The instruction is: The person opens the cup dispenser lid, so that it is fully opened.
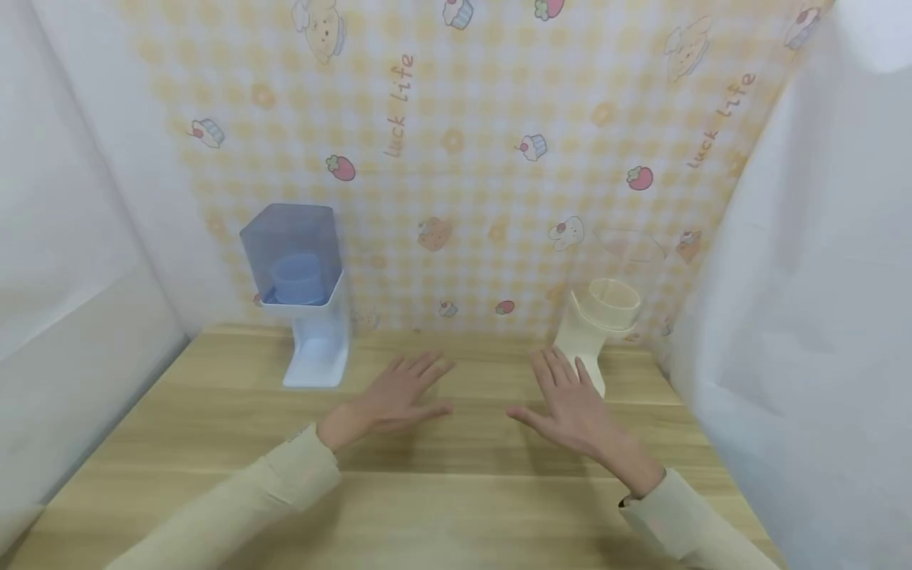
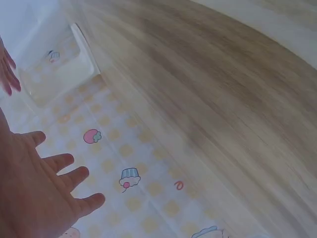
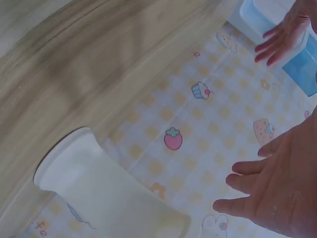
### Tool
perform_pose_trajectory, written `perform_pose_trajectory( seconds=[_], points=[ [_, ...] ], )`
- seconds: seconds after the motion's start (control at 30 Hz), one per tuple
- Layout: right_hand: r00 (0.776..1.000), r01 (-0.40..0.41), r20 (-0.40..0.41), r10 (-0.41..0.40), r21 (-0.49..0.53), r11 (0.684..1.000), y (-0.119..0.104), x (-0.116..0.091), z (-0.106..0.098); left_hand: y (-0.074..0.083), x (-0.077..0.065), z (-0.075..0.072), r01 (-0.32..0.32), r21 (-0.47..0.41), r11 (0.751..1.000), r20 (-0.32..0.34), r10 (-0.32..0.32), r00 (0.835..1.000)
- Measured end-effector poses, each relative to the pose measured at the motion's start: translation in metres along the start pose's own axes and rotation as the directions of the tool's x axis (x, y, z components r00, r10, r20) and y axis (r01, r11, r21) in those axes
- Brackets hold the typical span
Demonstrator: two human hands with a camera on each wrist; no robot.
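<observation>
My left hand (image 1: 400, 393) hovers over the wooden table with its fingers spread and holds nothing. To its left stands a white dispenser stand (image 1: 318, 348) that bears a see-through blue box (image 1: 295, 245) with a round blue part inside. My right hand (image 1: 570, 408), fingers also straight and apart, is held palm down over the table and is bare of any object. Just behind it is a cream stand (image 1: 584, 332) with a round clear-walled ring (image 1: 614, 303) on top; the fingers overlap its base in the head view. In the right wrist view the cream stand (image 3: 114, 188) lies beside the right hand.
A wood-grain table (image 1: 442, 507) reaches back to a yellow checked backdrop (image 1: 456, 158) printed with cupcakes and strawberries. White sheets hang at the left (image 1: 64, 237) and at the right (image 1: 805, 261).
</observation>
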State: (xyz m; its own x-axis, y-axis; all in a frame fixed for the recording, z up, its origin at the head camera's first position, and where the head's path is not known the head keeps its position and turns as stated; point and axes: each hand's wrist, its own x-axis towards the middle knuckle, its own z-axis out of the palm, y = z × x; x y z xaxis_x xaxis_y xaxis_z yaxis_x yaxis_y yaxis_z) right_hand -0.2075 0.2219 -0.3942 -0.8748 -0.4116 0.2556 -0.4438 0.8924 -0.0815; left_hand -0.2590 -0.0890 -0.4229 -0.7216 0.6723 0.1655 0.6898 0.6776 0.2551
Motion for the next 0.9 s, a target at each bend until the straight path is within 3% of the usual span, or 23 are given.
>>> perform_pose_trajectory(
  seconds=[0.13, 0.27, 0.5, 0.73, 0.9],
  points=[
    [0.996, -0.085, -0.014, 0.085, 0.007, 0.996, 0.005, -0.001, -0.005, 0.0, 0.009, 0.002, 0.03, -0.112, 0.993, 0.002, -0.03, 1.0],
    [0.98, -0.184, -0.054, 0.191, 0.104, 0.977, 0.014, -0.002, -0.013, 0.003, 0.025, 0.005, 0.03, -0.199, 0.98, -0.001, -0.031, 1.0],
    [0.937, -0.273, -0.145, 0.317, 0.259, 0.926, 0.041, -0.006, -0.027, 0.012, 0.057, 0.012, 0.013, -0.372, 0.928, 0.008, -0.011, 1.0],
    [0.871, -0.299, -0.32, 0.374, 0.258, 0.918, 0.075, -0.002, -0.036, 0.023, 0.089, 0.016, -0.01, -0.506, 0.863, 0.005, 0.014, 1.0],
    [0.843, -0.356, -0.337, 0.419, 0.234, 0.905, 0.091, -0.002, -0.04, 0.03, 0.115, 0.023, -0.029, -0.558, 0.83, -0.009, 0.028, 1.0]
  ],
)
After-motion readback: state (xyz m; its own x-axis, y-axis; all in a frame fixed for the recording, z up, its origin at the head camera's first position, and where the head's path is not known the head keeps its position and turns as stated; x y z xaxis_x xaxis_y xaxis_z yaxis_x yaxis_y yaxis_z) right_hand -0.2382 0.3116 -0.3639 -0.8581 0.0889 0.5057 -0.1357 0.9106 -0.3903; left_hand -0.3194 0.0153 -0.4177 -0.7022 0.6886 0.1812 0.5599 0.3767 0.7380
